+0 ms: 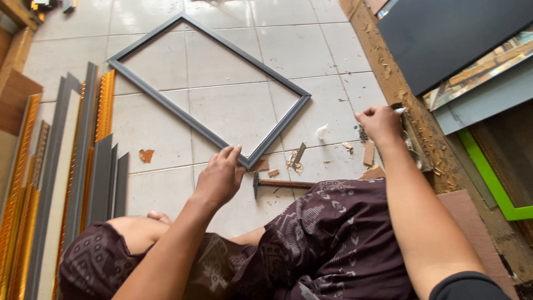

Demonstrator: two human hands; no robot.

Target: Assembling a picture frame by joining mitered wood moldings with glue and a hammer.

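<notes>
A grey rectangular picture frame point(166, 105) lies flat on the white tiled floor, turned like a diamond. My left hand point(221, 175) rests its fingertips on the frame's near corner. My right hand point(382, 123) is closed over a small box point(417, 150) at the floor's right edge, with a small whitish bit pinched between its fingers. A hammer point(280, 183) with a wooden handle lies on the tiles just in front of my knees.
Grey and gold moulding strips point(83, 166) are stacked at the left. A small metal piece point(300, 153), wood chips and scraps dot the tiles near the frame corner. A dark board point(444, 39), framed pictures and a green frame point(488, 178) lean at the right.
</notes>
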